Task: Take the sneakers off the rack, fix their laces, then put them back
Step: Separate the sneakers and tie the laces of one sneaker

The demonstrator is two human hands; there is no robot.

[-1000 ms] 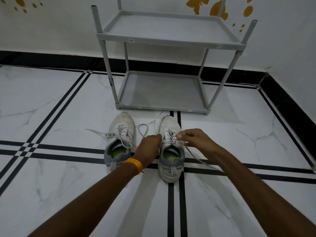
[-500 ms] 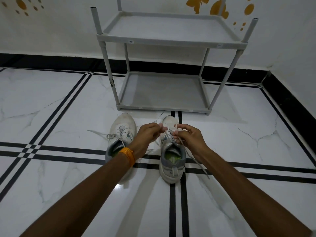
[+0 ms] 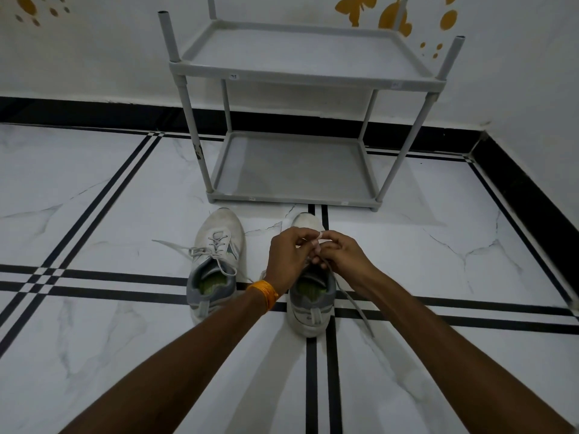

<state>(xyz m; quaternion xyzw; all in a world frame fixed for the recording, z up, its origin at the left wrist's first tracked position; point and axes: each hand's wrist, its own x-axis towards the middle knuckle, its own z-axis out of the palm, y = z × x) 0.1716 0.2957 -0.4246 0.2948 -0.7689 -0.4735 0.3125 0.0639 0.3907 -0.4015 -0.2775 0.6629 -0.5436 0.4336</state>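
Both hands have converged: left hand (image 3: pixel 289 255) and right hand (image 3: pixel 340 256) pinch the right white mesh sneaker (image 3: pixel 310 296)'s grey lace (image 3: pixel 354 303); knot forming, unfinished.

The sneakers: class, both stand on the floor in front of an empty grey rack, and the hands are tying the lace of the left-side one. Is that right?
Not quite. In the head view the left hand and right hand work the lace over the right-side sneaker, not the left-side sneaker, whose lace lies loose. The rest holds: both stand on the floor before the empty grey rack.
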